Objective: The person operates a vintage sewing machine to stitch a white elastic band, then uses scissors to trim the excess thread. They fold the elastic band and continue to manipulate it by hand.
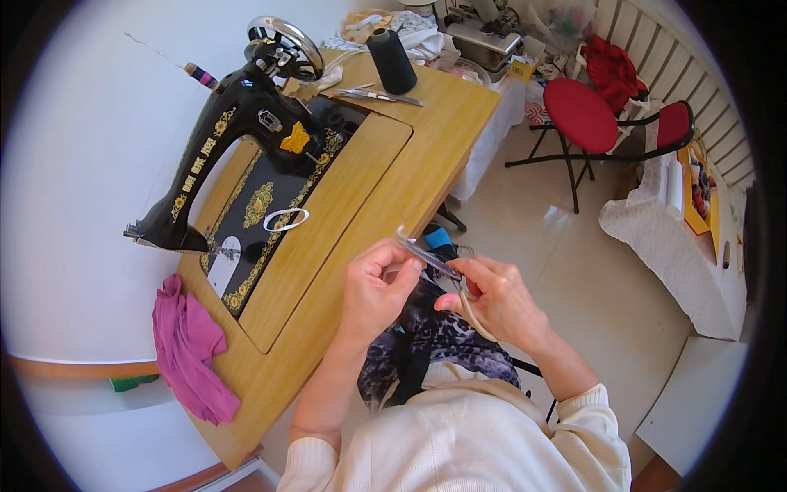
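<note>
My right hand [507, 298] grips a pair of scissors [433, 258] by its cream handles, the blades pointing up and to the left. Between thumb and fingers, my left hand [381, 286] pinches something small and white [403, 234], which shows by the blade tips. Most of that piece is hidden by the fingers. Both hands are above my lap, beside the front edge of the wooden sewing table [369, 184]. On the table stands a black sewing machine [209, 154] with gold decoration, and a white loop of band [286, 219] lies on its bed.
A black thread cone [391, 61] stands near metal tools [378, 95] at the table's far end. Purple cloth [190, 357] hangs over the near left edge. To the right are a red folding chair [581, 115] and a cloth-covered table [658, 234] with a yellow box [698, 197].
</note>
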Action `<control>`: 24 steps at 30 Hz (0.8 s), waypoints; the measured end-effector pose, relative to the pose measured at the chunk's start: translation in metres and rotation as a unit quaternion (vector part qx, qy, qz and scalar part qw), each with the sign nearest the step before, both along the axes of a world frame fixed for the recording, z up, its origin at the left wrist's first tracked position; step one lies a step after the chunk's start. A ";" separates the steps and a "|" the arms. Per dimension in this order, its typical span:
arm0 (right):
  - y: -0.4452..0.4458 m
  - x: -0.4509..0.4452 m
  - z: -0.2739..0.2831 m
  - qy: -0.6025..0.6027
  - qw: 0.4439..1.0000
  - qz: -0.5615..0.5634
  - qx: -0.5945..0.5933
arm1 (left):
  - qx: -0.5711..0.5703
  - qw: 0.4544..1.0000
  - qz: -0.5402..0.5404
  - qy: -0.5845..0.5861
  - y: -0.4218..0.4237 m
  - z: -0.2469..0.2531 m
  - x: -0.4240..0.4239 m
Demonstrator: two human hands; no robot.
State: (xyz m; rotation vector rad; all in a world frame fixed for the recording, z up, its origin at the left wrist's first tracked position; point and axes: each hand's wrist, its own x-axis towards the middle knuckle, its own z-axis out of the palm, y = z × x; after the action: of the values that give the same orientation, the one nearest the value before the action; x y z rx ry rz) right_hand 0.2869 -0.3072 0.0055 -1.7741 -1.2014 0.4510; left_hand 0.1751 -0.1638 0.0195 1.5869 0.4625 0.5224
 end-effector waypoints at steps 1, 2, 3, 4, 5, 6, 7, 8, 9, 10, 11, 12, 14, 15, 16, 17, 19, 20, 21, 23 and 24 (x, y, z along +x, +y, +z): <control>-0.001 0.001 -0.001 0.009 1.000 0.000 -0.002 | -0.003 1.000 0.002 -0.001 0.000 -0.001 0.001; -0.001 0.002 -0.002 0.019 1.000 0.000 -0.004 | -0.008 1.000 0.006 0.014 0.001 -0.002 0.001; -0.001 0.003 -0.003 0.028 1.000 0.002 -0.005 | -0.011 0.999 0.013 0.028 0.003 -0.002 0.001; -0.001 0.005 -0.003 0.008 0.999 -0.039 -0.004 | -0.014 0.999 0.020 0.043 0.005 -0.003 0.001; -0.001 0.008 -0.003 -0.011 0.997 -0.078 -0.003 | -0.014 0.999 0.028 0.032 0.006 -0.004 0.000; 0.000 0.012 -0.002 -0.034 0.993 -0.116 0.001 | -0.011 0.999 0.038 0.018 0.007 -0.004 -0.001; 0.000 0.019 -0.007 -0.066 0.985 -0.161 -0.013 | -0.010 0.999 0.045 0.004 0.008 -0.004 -0.002; -0.001 0.029 -0.017 -0.097 0.974 -0.204 -0.027 | -0.050 0.998 0.043 0.000 0.008 -0.002 -0.005; -0.005 0.039 -0.023 -0.129 0.959 -0.248 -0.039 | -0.089 0.995 0.040 -0.005 0.009 0.001 -0.009; -0.011 0.047 -0.024 -0.144 0.961 -0.225 -0.075 | -0.128 0.991 0.041 -0.010 0.010 0.002 -0.014; -0.018 0.055 -0.024 -0.159 0.960 -0.201 -0.111 | -0.100 0.994 0.043 -0.018 0.011 0.001 -0.017; -0.024 0.062 -0.025 -0.175 0.957 -0.178 -0.150 | -0.074 0.996 0.043 -0.027 0.012 -0.002 -0.020; -0.029 0.068 -0.028 -0.211 0.939 -0.180 -0.205 | 0.000 0.999 0.034 -0.024 0.015 -0.007 -0.026; -0.034 0.071 -0.033 -0.230 0.926 -0.183 -0.236 | 0.077 0.996 0.041 0.025 0.013 -0.002 -0.024; -0.038 0.076 -0.039 -0.272 0.917 -0.195 -0.218 | 0.154 0.984 0.050 0.073 0.010 0.009 -0.021; -0.039 0.078 -0.039 -0.271 0.915 -0.208 -0.213 | 0.229 0.964 0.058 0.121 0.009 0.015 -0.018; -0.041 0.081 -0.030 -0.273 0.911 -0.232 -0.202 | 0.188 0.979 0.076 0.026 0.019 -0.003 -0.012; -0.040 0.083 -0.025 -0.242 0.928 -0.215 -0.185 | 0.154 0.984 0.090 0.007 0.023 -0.005 -0.005; -0.037 0.086 -0.019 -0.210 0.943 -0.198 -0.165 | 0.123 0.987 0.104 -0.012 0.028 -0.007 0.001; -0.033 0.089 -0.011 -0.210 0.951 -0.184 -0.132 | 0.055 0.988 0.131 -0.053 0.026 -0.014 0.010; -0.032 0.091 -0.006 -0.246 0.943 -0.193 -0.119 | 0.043 0.987 0.140 -0.063 0.024 -0.018 0.017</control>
State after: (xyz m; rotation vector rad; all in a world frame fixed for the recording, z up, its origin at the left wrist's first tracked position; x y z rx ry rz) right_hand 0.3780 -0.3391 -0.0009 -2.3607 -1.1144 -0.0938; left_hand 0.1922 -0.1394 0.0020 1.5688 0.5773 0.8607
